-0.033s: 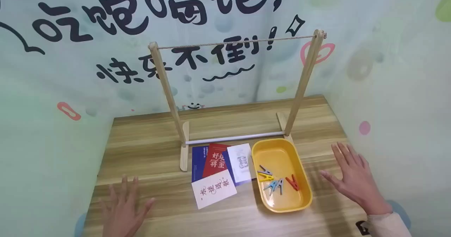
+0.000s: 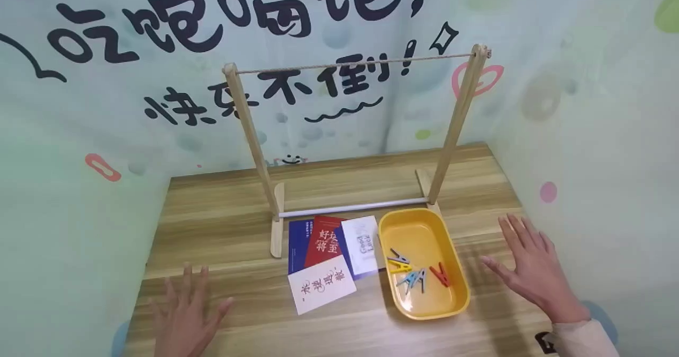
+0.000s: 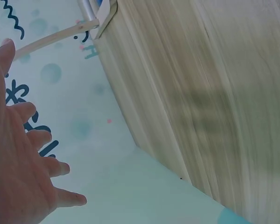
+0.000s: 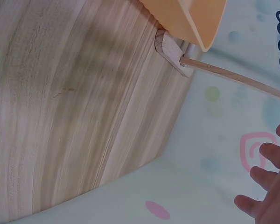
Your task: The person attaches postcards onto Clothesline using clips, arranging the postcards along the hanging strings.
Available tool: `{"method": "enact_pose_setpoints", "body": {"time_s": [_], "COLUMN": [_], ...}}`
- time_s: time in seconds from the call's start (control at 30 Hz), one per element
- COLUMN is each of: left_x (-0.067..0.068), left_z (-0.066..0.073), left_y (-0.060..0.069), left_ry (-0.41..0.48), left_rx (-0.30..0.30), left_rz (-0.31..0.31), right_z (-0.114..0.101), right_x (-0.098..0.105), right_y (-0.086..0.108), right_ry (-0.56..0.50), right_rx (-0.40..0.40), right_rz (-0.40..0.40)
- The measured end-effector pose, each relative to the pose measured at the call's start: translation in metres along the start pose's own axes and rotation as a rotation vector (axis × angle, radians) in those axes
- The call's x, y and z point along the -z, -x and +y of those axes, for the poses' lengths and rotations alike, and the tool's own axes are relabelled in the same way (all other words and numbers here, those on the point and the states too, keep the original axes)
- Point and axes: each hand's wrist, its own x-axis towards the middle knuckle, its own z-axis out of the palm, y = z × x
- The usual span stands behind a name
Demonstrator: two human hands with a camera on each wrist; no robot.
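Observation:
In the head view my left hand (image 2: pixel 185 320) is at the lower left with fingers spread, holding nothing. My right hand (image 2: pixel 538 272), also spread and holding nothing, is to the right of a yellow plastic basin (image 2: pixel 429 301). Inside the basin lie several clothespins: a yellow one (image 2: pixel 400 267), a red one (image 2: pixel 440 275), and blue and grey ones (image 2: pixel 411 279). Overlapping cards lie left of the basin: a white card with brown-red characters (image 2: pixel 322 285), a red card (image 2: pixel 324 240), a blue card (image 2: pixel 298 245) and a white Good Luck card (image 2: pixel 362 245). Neither hand touches them.
Behind the cards stands a wooden frame (image 2: pixel 457 129) with a rope (image 2: pixel 318 67) strung between its post tops and a white rod (image 2: pixel 353 207) low down. Printed fabric walls (image 2: pixel 329 129) enclose the wooden tabletop (image 2: pixel 223 203) at the back and sides.

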Motion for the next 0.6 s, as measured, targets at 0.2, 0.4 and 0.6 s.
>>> {"method": "enact_pose_setpoints", "body": {"time_s": [0.2, 0.4, 0.6], "left_x": [-0.001, -0.011, -0.027], "left_z": [0.008, 0.028, 0.059], "left_y": [-0.003, -0.012, -0.023], "left_ry": [0.027, 0.026, 0.043], "left_rx": [-0.022, -0.042, -0.075], "left_rz": [0.007, 0.013, 0.01], "right_z": [-0.001, -0.008, -0.016], "right_x": [0.0, -0.002, -0.013], "right_y": [0.002, 0.0, 0.001], "right_ry": [0.004, 0.031, 0.029], "right_rx": [0.007, 0.012, 0.035], "right_rz": [0.009, -0.012, -0.006]}}
